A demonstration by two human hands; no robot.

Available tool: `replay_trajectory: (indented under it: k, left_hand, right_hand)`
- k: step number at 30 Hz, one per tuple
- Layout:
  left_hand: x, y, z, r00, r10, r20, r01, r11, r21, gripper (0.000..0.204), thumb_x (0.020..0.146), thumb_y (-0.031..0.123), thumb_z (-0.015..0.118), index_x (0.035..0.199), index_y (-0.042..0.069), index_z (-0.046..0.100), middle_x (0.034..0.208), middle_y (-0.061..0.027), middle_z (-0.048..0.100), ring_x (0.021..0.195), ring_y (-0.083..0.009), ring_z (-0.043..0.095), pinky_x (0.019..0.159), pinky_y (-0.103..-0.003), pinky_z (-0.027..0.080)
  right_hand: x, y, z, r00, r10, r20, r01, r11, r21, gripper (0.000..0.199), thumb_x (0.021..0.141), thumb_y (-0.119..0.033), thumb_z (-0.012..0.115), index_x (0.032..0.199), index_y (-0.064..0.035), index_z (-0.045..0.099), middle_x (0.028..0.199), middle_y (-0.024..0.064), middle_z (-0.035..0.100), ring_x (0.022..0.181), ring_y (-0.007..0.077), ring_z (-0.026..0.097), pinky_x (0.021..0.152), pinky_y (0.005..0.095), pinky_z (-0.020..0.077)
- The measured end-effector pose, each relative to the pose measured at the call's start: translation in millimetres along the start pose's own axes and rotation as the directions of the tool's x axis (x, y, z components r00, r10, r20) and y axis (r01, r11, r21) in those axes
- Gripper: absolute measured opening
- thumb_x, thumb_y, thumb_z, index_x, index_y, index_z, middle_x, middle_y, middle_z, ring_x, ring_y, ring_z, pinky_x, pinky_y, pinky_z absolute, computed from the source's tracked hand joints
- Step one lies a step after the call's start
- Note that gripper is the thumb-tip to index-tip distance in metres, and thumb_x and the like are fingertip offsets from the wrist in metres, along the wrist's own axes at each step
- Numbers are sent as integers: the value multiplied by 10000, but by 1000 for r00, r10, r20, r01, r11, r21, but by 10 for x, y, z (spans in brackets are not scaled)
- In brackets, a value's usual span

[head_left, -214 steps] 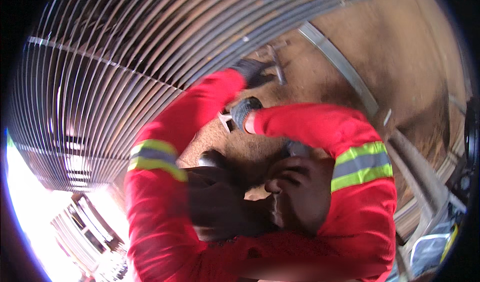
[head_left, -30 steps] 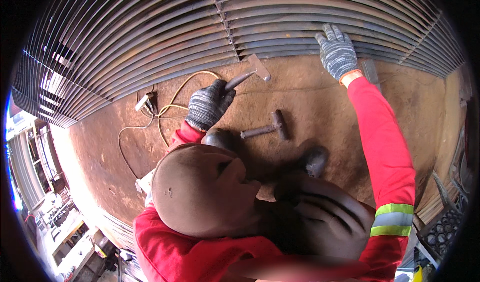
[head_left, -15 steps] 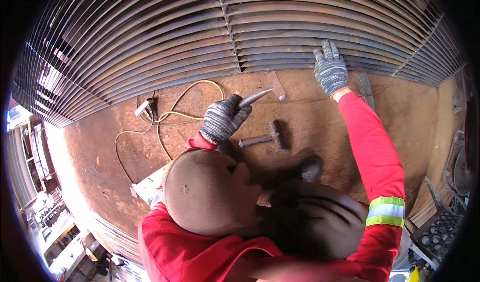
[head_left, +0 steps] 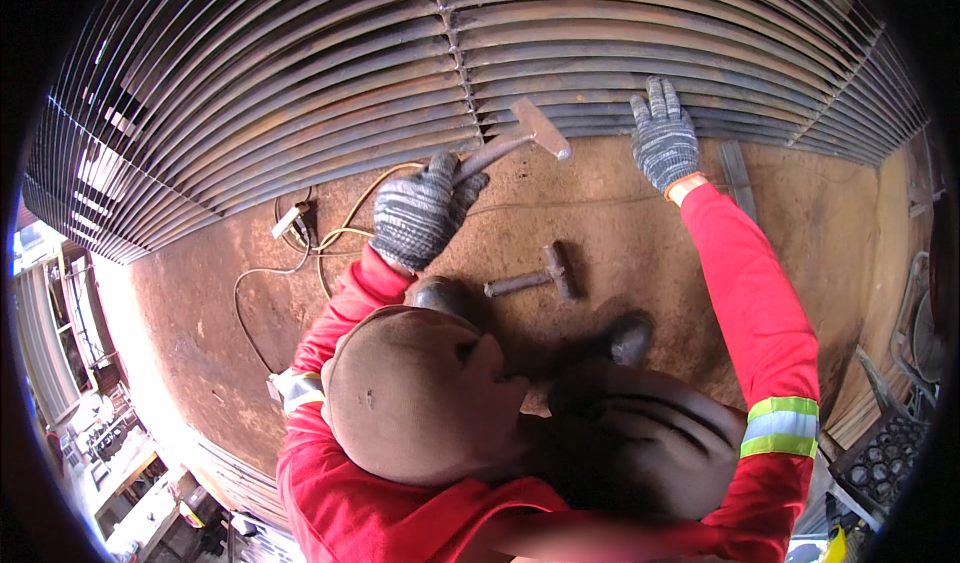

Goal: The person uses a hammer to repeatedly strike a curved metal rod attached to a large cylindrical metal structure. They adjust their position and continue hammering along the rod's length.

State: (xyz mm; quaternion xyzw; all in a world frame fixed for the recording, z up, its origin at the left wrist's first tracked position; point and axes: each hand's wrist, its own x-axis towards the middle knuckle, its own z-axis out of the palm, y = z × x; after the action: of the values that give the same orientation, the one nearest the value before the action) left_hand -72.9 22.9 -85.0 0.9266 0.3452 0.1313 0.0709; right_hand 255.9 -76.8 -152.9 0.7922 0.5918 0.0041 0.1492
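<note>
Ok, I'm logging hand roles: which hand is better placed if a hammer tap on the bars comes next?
Probably the left hand: it grips the hammer by its handle, head toward the bars. The right hand lies open against the bars, holding no tool.

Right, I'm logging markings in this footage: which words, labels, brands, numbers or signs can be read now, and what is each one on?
No text can be read.
Hammer in the left hand: no lettering visible.
Loose hammer: none visible.
Metal grating: none visible.
Small mark on the brown trouser knee: too small to tell whether it is writing.
White piece: too small to tell.
</note>
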Motion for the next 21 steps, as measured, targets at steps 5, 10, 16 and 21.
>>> replay_trajectory:
  k: [5,10,16,21]
  left_hand:
    - [401,-274,-98,995,82,56,-83,997,10,343,892,447,613,916,109,565,547,-141,586,468,-343,590,405,-450,434]
    - [508,-612,167,991,53,119,-71,985,160,430,903,515,543,949,93,610,587,-181,612,532,-365,625,450,-478,463]
    - [481,-587,193,969,-89,231,66,992,108,483,911,536,528,978,66,609,602,-191,618,558,-368,632,476,-489,470]
    - [471,-454,29,993,15,120,-25,996,88,406,896,468,599,952,65,595,573,-180,587,524,-378,603,451,-475,454]
  right_hand:
    - [-2,8,36,1000,-4,-2,4,1000,11,571,878,-225,509,1425,-81,431,1566,195,215,1445,353,220,1095,514,313]
    - [34,60,27,999,-32,-36,33,999,19,555,887,-206,493,1424,-78,430,1560,200,227,1443,354,221,1098,515,308]
    - [-13,0,-7,1000,-4,-21,5,999,38,551,887,-200,496,1419,-70,432,1565,198,213,1446,354,213,1104,509,299]
    - [7,35,140,999,-22,-50,23,1000,14,563,874,-223,519,1411,-71,443,1562,196,224,1445,351,216,1101,505,302]
